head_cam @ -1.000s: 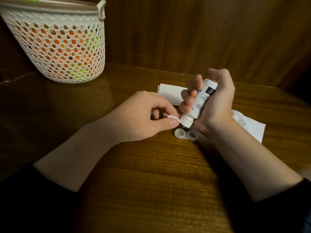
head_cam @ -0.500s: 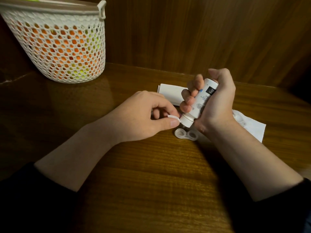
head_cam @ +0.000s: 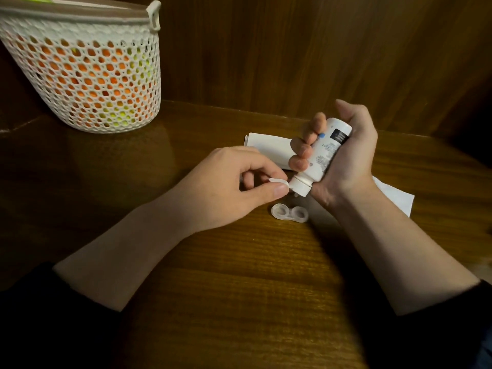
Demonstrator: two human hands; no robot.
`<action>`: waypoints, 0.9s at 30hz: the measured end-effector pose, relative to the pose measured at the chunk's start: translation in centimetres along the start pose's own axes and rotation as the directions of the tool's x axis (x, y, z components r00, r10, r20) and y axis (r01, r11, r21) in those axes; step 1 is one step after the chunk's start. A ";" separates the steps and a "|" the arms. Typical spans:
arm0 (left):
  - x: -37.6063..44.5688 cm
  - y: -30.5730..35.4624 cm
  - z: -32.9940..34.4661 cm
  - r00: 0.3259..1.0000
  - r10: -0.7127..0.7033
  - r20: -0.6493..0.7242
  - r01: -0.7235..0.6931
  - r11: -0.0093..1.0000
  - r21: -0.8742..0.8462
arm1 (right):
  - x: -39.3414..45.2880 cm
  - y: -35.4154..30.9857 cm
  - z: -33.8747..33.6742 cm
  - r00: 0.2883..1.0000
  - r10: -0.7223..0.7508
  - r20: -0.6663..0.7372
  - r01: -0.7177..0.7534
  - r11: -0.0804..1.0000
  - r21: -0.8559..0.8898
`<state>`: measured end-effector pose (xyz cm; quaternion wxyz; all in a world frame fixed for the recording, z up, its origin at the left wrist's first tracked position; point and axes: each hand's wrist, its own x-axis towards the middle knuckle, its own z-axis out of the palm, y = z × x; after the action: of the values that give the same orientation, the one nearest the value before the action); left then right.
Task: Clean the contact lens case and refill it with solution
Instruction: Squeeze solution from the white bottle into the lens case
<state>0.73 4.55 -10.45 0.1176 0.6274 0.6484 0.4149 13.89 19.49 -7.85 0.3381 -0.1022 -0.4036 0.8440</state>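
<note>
Closest to me, the little clear lens case (head_cam: 289,213) lies flat on the wooden table (head_cam: 239,288), with both cups open to the top. Its long side runs left to right. No hand touches it.

Just above it I see my right hand (head_cam: 346,161) wrapped tight around the white solution bottle (head_cam: 320,158). The bottle is tipped over, tip down and to the left. The tip hangs over the case, near the right cup, I think, but it does not touch. My right hand is the nearer one to the case.

My left hand (head_cam: 229,187) pinches a small white cap (head_cam: 279,181) just beside the bottle's tip.

I think the next move is a gentle squeeze, so the tip must sit right over a cup.

Farther back lie a white box (head_cam: 269,147) and a paper tissue (head_cam: 394,198). Farthest is a white basket (head_cam: 85,75).
</note>
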 end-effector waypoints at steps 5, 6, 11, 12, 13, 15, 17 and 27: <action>0.0 0.6 1.3 1.000 -0.028 0.006 0.028 1.000 -0.009 | -0.5 -0.9 -0.5 0.999 -0.030 -0.041 0.028 0.998 -0.054; 0.0 0.6 1.4 1.000 -0.029 0.005 0.029 1.000 -0.009 | -0.5 -0.9 -0.6 0.998 -0.029 -0.049 0.026 0.998 -0.056; -0.1 0.7 1.4 0.999 -0.049 0.017 0.049 0.998 -0.026 | -0.6 -0.7 -0.7 0.999 0.002 -0.050 -0.006 0.997 -0.076; -0.1 0.7 1.4 0.999 -0.050 0.019 0.051 0.998 -0.036 | -0.5 -0.7 -0.7 0.999 0.006 -0.049 -0.010 0.997 -0.080; -0.1 0.7 1.4 0.999 -0.051 0.019 0.052 0.998 -0.044 | -0.5 -0.7 -0.7 0.999 0.011 -0.048 -0.015 0.997 -0.081; -0.1 0.6 1.5 0.998 -0.053 0.019 0.054 0.997 -0.047 | -0.5 -0.6 -0.8 0.999 0.021 -0.042 -0.025 0.996 -0.083; -0.1 0.6 1.5 0.998 -0.055 0.021 0.055 0.997 -0.046 | -0.4 -0.5 -0.8 0.999 0.026 -0.036 -0.029 0.996 -0.087; 0.0 0.4 1.4 0.998 -0.050 0.028 0.052 0.997 -0.052 | -0.4 -0.6 -0.8 0.998 0.051 -0.037 -0.054 0.995 -0.088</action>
<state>1.96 5.03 -11.08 0.1533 0.6128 0.6515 0.4201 14.80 20.00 -7.96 0.3179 -0.1420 -0.4319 0.8320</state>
